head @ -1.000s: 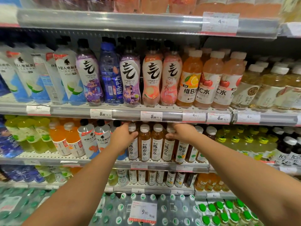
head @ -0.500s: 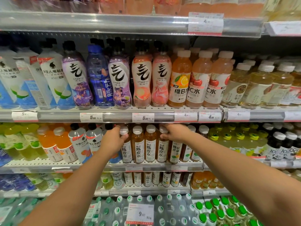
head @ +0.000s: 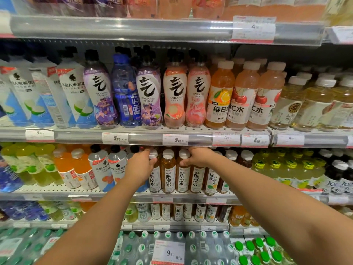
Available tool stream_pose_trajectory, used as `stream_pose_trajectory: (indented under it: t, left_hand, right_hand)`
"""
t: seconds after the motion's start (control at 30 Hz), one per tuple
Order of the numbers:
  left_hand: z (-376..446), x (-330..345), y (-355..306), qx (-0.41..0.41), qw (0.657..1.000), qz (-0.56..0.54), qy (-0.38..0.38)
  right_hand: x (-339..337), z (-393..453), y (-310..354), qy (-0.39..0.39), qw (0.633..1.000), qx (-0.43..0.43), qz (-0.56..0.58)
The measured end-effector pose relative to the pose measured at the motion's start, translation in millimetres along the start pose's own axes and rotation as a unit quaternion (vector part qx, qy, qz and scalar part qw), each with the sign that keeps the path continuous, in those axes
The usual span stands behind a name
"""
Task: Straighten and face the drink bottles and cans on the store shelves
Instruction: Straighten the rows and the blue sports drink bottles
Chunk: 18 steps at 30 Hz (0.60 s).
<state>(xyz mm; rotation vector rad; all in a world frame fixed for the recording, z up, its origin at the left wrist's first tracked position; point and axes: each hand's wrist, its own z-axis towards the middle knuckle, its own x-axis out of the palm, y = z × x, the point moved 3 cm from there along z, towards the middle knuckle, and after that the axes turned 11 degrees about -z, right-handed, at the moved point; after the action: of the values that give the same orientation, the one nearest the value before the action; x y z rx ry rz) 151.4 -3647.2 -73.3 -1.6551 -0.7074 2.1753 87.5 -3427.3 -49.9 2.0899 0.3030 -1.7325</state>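
Both arms reached to the second shelf (head: 118,196) from the middle, where a row of amber tea bottles (head: 168,173) stood behind white caps. The left hand (head: 140,165) curled round the leftmost bottle's neck; the right hand (head: 198,156) gripped one further right. The step looked like squaring this row — next, probably, turning labels forward and drawing the bottles level with the shelf edge.

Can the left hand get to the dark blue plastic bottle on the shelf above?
Probably yes. The dark blue plastic bottle stands at the shelf's front edge with nothing before it, but the left hand grips a brown tea bottle and must let go first.
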Motion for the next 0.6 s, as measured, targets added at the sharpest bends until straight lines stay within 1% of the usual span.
stream_pose_trajectory:
  t: [0.13, 0.3, 0.43, 0.53, 0.6]
  left_hand:
    - [0.4, -0.2, -3.4, -0.001, 1.0, 0.003, -0.001]
    - [-3.0, -0.1, -0.9, 0.006, 1.0, -0.003, -0.005]
    - [-4.6, 0.1, -2.1, 0.011, 1.0, -0.001, -0.002]
    - [-6.4, -1.6, -5.3, 0.032, 0.999, 0.036, -0.012]
    - [-10.3, -3.6, -7.1, 0.048, 0.997, 0.051, -0.027]
  right_hand:
    - [-0.4, 3.1, -2.4, 0.009, 1.0, -0.012, -0.009]
    - [7.9, 2.9, -3.1, -0.034, 0.999, 0.001, -0.022]
    - [6.8, -1.2, -0.6, -0.049, 0.998, -0.019, -0.036]
    - [5.5, -6.5, 2.0, -0.064, 0.995, -0.023, -0.075]
    - [5.7, -14.1, 4.7, -0.068, 0.99, -0.015, -0.12]
